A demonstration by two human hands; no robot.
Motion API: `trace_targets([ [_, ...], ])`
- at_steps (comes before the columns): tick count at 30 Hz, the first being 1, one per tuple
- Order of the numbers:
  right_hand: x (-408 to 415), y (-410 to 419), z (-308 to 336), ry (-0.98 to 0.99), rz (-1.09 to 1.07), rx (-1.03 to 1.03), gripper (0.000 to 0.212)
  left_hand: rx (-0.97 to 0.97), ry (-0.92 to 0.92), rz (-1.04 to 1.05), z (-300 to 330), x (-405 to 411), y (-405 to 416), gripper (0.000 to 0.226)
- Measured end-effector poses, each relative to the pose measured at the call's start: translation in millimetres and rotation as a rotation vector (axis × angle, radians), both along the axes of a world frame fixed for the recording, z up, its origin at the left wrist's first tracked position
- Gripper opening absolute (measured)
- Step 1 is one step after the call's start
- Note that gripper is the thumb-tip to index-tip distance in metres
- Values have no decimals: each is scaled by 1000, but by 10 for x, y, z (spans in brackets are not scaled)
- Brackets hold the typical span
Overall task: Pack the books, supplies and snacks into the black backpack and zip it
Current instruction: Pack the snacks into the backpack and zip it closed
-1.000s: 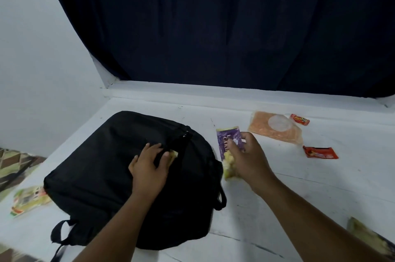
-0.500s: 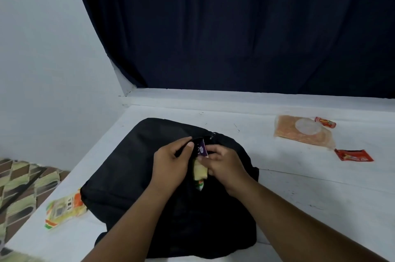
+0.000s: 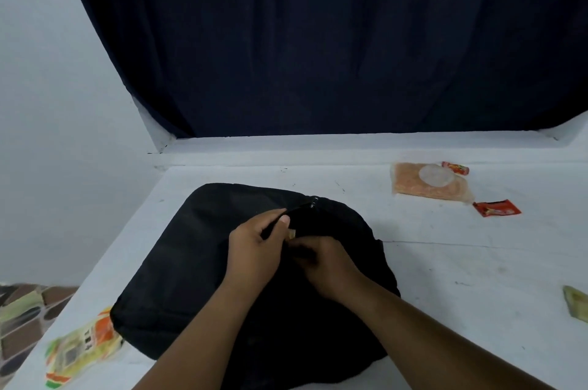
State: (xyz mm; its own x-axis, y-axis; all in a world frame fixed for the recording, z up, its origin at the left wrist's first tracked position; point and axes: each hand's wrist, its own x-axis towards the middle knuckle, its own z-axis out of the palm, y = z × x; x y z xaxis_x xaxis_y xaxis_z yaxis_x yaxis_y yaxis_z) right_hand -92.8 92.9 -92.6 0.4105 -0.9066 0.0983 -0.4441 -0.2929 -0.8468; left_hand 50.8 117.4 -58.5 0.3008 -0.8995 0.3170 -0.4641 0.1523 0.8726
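Both hands are meeting over the black backpack (image 3: 197,265) lying near the tabletop's (image 3: 445,278) left edge, left hand (image 3: 254,249) pinching its opening, right hand (image 3: 331,265) clenching a mostly hidden snack packet (image 3: 291,234).

Dim even light, soft focus, wide-angle bending at edges
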Motion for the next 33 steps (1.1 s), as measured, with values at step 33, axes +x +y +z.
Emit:
trace_targets([
  [33, -3532, -808, -429, 471, -489, 44, 60, 310, -733, -132, -1156, -1834, -286, 56],
])
